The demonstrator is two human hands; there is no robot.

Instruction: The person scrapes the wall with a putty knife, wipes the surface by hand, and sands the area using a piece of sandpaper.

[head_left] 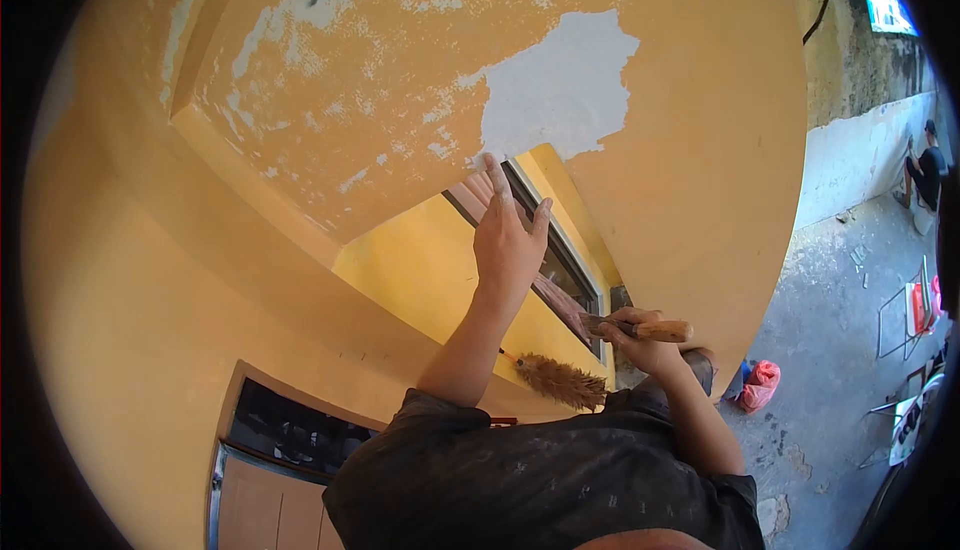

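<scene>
Wooden-handled tool [662, 331]: low centre-right, in front of the yellow wall [690, 150]. The right hand [640, 345] is clenched round the handle w/ the butt end poking out to the right. A dark metal shank runs left from the fist; can't tell the blade apart from the window [565, 260] behind it. Prob. light & stiff. The dry wood looks grippy, so mid-handle is the natural hold, as it's gripped now.

Left hand [508, 240]: raised, grasping nothing, fingers spread, tips touching the wall at the lower edge of the white patch [555, 90] where the paint is off. The paint around it looks flaky & brittle.

Just below the left forearm is a brush [560, 381] w/ brown bristles & an orange handle; what holds it isn't clear.

Further out: a door [270, 510] far left below, and a red bag [760, 386] on the ground [830, 320] to the right. Another person [925, 170] crouches by the far right wall, well apart.
</scene>
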